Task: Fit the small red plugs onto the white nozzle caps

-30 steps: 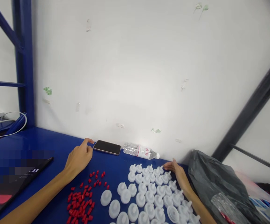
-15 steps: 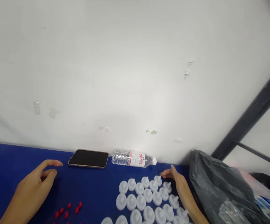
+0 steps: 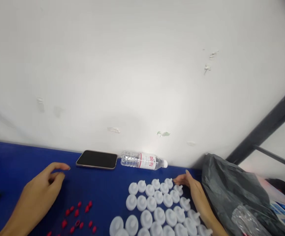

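My left hand (image 3: 40, 191) hovers over or rests on the blue table, left of the small red pieces (image 3: 76, 213). Its thumb and forefinger are apart, and nothing shows between them. Many white translucent round pieces with short stems (image 3: 151, 203) lie in rough rows at the front centre. At their back right corner is my right hand (image 3: 193, 190), its fingers stretched toward the rearmost pieces. Whether its fingertips touch one I cannot tell. I see nothing held in it. The nearest rows and some red pieces run off the bottom edge.
A dark-screened phone (image 3: 97, 159) and a clear water bottle (image 3: 144, 161) on its side lie along the white wall (image 3: 137, 72). At the right stands a dark grey plastic bag (image 3: 231, 186), close to my right forearm. A dark slanted bar (image 3: 265, 127) rises behind it.
My view has tipped downward a little, so the table's things sit higher and more red and white pieces show. Both hands keep nearly the same pose and place.
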{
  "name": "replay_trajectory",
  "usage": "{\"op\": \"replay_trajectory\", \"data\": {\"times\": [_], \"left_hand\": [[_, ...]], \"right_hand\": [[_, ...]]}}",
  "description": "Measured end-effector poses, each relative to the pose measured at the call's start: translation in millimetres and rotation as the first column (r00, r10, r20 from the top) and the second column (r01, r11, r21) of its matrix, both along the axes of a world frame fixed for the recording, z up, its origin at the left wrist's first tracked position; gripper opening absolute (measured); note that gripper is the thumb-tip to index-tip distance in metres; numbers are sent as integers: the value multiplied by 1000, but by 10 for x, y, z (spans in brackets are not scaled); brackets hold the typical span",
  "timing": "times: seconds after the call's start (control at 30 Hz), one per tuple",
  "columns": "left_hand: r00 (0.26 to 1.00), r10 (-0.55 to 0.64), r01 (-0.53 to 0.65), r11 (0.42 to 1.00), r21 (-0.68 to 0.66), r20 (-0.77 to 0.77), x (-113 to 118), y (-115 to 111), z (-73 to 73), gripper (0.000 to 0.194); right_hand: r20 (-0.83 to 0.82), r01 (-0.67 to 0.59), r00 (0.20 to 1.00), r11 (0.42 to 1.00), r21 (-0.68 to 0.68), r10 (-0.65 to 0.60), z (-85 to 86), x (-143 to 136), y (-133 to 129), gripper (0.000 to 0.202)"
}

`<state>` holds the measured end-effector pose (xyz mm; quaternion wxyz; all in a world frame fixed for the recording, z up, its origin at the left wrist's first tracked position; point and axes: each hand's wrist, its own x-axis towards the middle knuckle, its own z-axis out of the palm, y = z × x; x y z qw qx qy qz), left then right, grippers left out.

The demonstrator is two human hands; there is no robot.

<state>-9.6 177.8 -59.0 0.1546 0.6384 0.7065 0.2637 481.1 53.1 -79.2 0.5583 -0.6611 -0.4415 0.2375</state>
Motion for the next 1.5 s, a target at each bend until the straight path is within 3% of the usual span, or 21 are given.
{"op": "replay_trajectory", "data": {"times": [0.1, 0.2, 0.43, 0.63, 0.77, 0.97, 1.27, 1.5], "left_hand": [[995, 2, -5, 1000, 25, 97, 115, -117, 249, 29], [992, -41, 34, 998, 59, 118, 146, -178, 322, 29], [992, -60, 53, 997, 59, 108, 163, -214, 333, 27], [992, -75, 70, 996, 58, 99, 146, -204, 333, 25], [991, -72, 64, 995, 76, 109, 121, -151, 294, 28], [980, -8, -14, 994, 107, 199, 104, -85, 233, 62], [962, 21, -49, 994, 98, 271, 102, -35, 208, 68], [963, 19, -35, 998, 54, 269, 137, -97, 345, 69]], "right_hand": [[15, -31, 999, 999, 33, 31, 21, -7, 27, 72], [32, -53, 998, 997, 60, 51, 56, -32, 37, 80], [69, -96, 993, 993, 74, 91, 48, -25, 33, 77], [77, -119, 990, 992, 46, 116, 40, -2, 62, 30], [86, -120, 990, 992, 42, 116, 23, 23, 92, 29], [128, -131, 984, 991, 11, 128, -50, 81, 138, 31], [200, -160, 967, 987, -3, 157, -26, 57, 147, 30], [210, -158, 965, 987, -17, 158, -56, 87, 168, 29]]}}
